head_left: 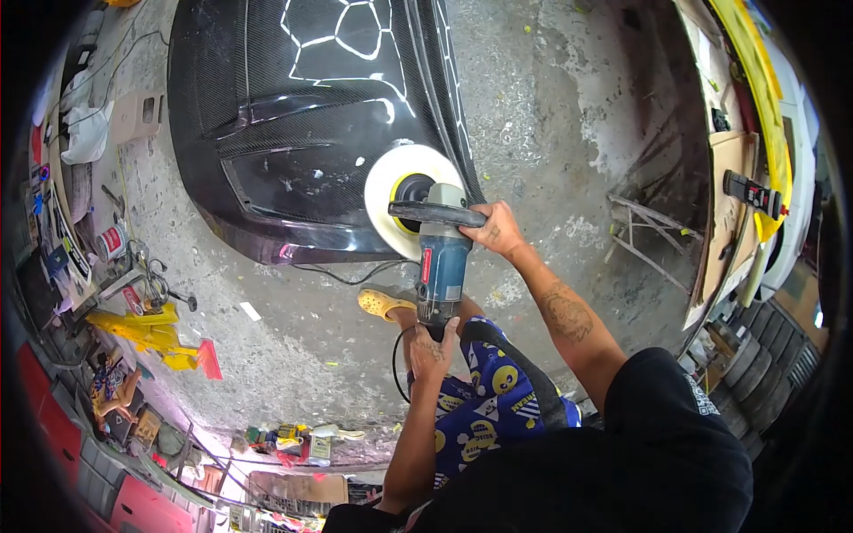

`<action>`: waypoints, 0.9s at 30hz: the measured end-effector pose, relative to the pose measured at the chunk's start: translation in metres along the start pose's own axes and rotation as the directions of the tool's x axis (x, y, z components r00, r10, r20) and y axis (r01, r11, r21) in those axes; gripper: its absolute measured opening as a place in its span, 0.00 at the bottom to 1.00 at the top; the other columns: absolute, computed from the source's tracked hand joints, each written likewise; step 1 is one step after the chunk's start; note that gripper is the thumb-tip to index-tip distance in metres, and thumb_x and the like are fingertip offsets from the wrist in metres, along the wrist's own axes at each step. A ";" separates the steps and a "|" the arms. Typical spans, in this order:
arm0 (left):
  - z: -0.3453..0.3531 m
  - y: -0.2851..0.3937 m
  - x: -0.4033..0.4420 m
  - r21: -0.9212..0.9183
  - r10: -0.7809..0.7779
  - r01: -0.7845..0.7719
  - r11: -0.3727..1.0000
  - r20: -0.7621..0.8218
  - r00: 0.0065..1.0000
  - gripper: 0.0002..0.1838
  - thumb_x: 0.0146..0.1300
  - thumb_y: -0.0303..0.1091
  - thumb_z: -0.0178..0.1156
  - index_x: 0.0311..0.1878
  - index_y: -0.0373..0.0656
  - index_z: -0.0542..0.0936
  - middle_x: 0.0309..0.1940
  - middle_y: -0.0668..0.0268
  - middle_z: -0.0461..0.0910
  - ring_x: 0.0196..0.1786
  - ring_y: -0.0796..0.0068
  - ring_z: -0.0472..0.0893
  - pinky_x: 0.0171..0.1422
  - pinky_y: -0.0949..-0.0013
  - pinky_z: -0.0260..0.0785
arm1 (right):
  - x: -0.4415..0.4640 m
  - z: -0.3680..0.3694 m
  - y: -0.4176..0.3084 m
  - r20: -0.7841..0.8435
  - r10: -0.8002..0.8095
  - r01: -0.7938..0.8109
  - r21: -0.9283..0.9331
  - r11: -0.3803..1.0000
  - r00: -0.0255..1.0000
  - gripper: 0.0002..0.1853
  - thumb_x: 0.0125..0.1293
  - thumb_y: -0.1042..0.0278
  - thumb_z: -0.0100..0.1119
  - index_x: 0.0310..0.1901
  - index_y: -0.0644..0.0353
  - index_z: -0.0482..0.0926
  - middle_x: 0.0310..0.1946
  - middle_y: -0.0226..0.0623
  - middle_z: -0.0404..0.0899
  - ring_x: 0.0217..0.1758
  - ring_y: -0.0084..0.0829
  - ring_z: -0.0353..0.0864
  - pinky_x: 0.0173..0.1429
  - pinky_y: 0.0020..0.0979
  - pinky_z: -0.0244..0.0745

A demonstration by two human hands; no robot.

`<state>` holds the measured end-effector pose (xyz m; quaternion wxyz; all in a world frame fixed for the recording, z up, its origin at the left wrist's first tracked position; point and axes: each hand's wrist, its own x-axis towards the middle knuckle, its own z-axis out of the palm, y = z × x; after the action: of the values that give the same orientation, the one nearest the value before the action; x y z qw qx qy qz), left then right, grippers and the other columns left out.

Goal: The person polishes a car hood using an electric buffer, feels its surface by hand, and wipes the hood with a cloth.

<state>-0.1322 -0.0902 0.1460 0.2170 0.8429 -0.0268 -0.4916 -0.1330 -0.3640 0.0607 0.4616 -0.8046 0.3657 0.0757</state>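
Note:
A blue and grey polisher [442,258] with a round white pad [382,182] is over the near right corner of a glossy black carbon-fibre panel [293,191]. My left hand [431,354] is wrapped around the rear end of its body. At the front, my right hand [496,229] grips the right end of the curved black handle [435,214]. The pad lies against or just above the panel's edge; its underside is hidden. White light reflections show on the panel's far part. A black cord [398,364] hangs from the tool's rear.
Grey, stained concrete floor [302,342] surrounds the panel. To the right are a metal stand [653,240], cardboard [724,213] and a yellow panel [771,115]. Yellow parts [147,333], a can [111,242] and clutter lie left. My foot in a yellow clog [380,304] is below the panel.

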 end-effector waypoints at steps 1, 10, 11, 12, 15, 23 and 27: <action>0.002 -0.006 0.001 -0.025 0.017 -0.018 1.000 -0.010 1.000 0.49 0.65 0.63 0.63 0.70 0.26 0.63 0.44 0.35 0.83 0.49 0.35 0.83 0.54 0.50 0.75 | 0.000 0.000 -0.001 0.018 0.018 -0.019 0.023 1.000 1.000 0.16 0.50 0.54 0.74 0.34 0.59 0.88 0.28 0.50 0.85 0.35 0.51 0.86 0.44 0.41 0.81; -0.019 -0.080 0.018 -0.036 0.025 -0.028 0.999 -0.075 0.997 0.22 0.54 0.42 0.71 0.42 0.30 0.82 0.34 0.42 0.85 0.40 0.44 0.86 0.46 0.52 0.77 | 0.006 0.057 -0.050 0.083 -0.096 0.100 -0.050 0.994 0.992 0.20 0.48 0.50 0.75 0.35 0.59 0.89 0.29 0.49 0.86 0.36 0.49 0.87 0.46 0.42 0.84; -0.030 -0.084 0.018 -0.061 0.022 -0.027 0.998 -0.080 0.997 0.21 0.54 0.40 0.70 0.41 0.30 0.82 0.33 0.42 0.85 0.39 0.44 0.87 0.45 0.53 0.77 | 0.009 0.070 -0.059 0.106 -0.110 0.118 -0.076 0.990 0.988 0.20 0.48 0.50 0.75 0.36 0.58 0.89 0.30 0.49 0.86 0.37 0.49 0.87 0.47 0.42 0.84; -0.037 -0.089 0.020 -0.085 0.021 -0.028 0.996 -0.086 0.996 0.19 0.54 0.39 0.69 0.39 0.30 0.83 0.32 0.42 0.85 0.38 0.45 0.87 0.44 0.53 0.77 | 0.011 0.080 -0.068 0.122 -0.149 0.159 -0.081 0.984 0.981 0.21 0.49 0.51 0.75 0.37 0.61 0.88 0.30 0.50 0.86 0.36 0.49 0.88 0.45 0.41 0.84; -0.054 -0.100 0.021 -0.015 0.041 -0.043 0.999 -0.127 0.991 0.16 0.53 0.38 0.68 0.35 0.31 0.84 0.30 0.44 0.85 0.35 0.45 0.87 0.41 0.53 0.77 | 0.011 0.095 -0.082 0.105 -0.166 0.171 -0.037 0.985 0.980 0.20 0.49 0.51 0.75 0.36 0.60 0.88 0.30 0.51 0.86 0.36 0.50 0.87 0.46 0.42 0.84; -0.046 -0.081 0.031 0.145 0.084 -0.101 0.984 0.115 0.990 0.19 0.53 0.43 0.70 0.34 0.33 0.84 0.30 0.42 0.85 0.42 0.44 0.87 0.43 0.51 0.78 | -0.022 0.055 -0.038 0.034 0.120 -0.116 -0.098 0.988 0.992 0.20 0.47 0.54 0.77 0.38 0.59 0.89 0.29 0.52 0.85 0.35 0.50 0.88 0.46 0.43 0.84; -0.054 -0.078 0.047 -0.013 0.193 -0.195 0.981 0.197 0.961 0.21 0.52 0.43 0.70 0.42 0.33 0.85 0.35 0.39 0.85 0.44 0.40 0.86 0.46 0.50 0.78 | -0.026 0.046 -0.044 -0.068 0.200 -0.206 -0.093 0.974 0.977 0.17 0.51 0.55 0.73 0.34 0.61 0.89 0.29 0.52 0.85 0.35 0.49 0.87 0.45 0.42 0.83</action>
<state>-0.0760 -0.0135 0.0998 0.2574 0.7841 -0.1322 -0.5490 -0.1128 -0.2997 0.0771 0.3999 -0.7868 0.4554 0.1171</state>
